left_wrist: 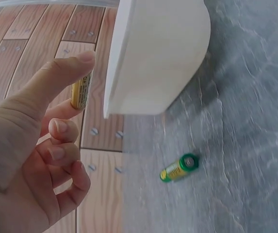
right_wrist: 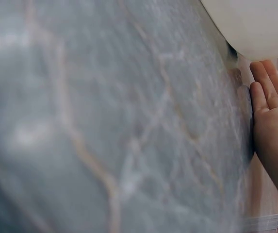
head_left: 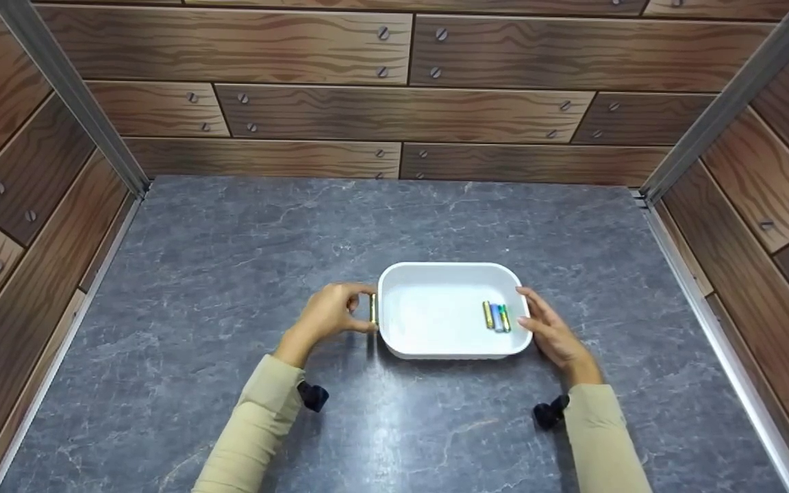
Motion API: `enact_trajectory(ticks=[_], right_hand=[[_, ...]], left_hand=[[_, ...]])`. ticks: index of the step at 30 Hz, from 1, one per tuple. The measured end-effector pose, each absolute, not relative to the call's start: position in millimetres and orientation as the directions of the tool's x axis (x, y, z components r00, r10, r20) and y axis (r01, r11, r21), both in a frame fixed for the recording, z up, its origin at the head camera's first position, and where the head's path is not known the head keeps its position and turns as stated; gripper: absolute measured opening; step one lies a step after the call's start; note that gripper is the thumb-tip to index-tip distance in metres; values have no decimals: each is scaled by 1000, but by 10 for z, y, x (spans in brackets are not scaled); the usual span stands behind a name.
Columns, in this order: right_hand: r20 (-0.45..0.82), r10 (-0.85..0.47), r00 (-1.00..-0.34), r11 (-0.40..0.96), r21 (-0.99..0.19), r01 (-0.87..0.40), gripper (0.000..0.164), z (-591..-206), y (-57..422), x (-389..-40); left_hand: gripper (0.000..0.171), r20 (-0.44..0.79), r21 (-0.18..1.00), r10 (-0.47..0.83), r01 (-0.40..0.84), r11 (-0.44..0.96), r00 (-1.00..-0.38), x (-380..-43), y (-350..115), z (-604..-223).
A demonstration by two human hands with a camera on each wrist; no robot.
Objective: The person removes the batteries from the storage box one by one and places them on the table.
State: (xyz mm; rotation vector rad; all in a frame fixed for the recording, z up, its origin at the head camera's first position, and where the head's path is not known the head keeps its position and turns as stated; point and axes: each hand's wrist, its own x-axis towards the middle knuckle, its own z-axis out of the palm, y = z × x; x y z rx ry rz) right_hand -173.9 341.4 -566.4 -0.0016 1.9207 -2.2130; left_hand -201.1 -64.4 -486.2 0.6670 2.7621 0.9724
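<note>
My left hand pinches a gold battery between thumb and forefinger, just outside the left wall of a white plastic tub. In the left wrist view that battery is held above the table, the other fingers curled loosely. At the tub's right end my right hand grips the rim, thumb over the edge and fingers along the outside. Inside the tub, near its right end, several batteries lie side by side, gold, blue and green. The right wrist view shows only part of the right hand below the tub.
A green and yellow battery lies on the table beside the tub in the left wrist view; I cannot make it out in the head view. The grey marbled table is bounded by wood-patterned panels at the back and both sides.
</note>
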Motion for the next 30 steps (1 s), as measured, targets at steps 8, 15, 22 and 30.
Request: enact_trajectory(ticks=[8, 15, 22, 30], right_hand=[[-148, -189, -971, -111, -979, 171, 58, -5654, 3421, -1743], [-141, -173, -975, -127, -978, 164, 55, -5673, 3423, -1740], [-136, -169, -976, -144, -976, 161, 54, -5679, 3419, -1739], [-122, -170, -978, -139, -979, 146, 54, -5681, 3420, -1737]], left_hand=[[54, -23, 634, 402, 298, 713, -915, -2020, -764, -4963], [56, -55, 620, 380, 266, 738, -923, -2055, -854, -5040], [53, -80, 599, 361, 245, 762, -929, -2076, -932, -5094], [54, -80, 586, 339, 231, 777, -937, -2096, -999, -5149]])
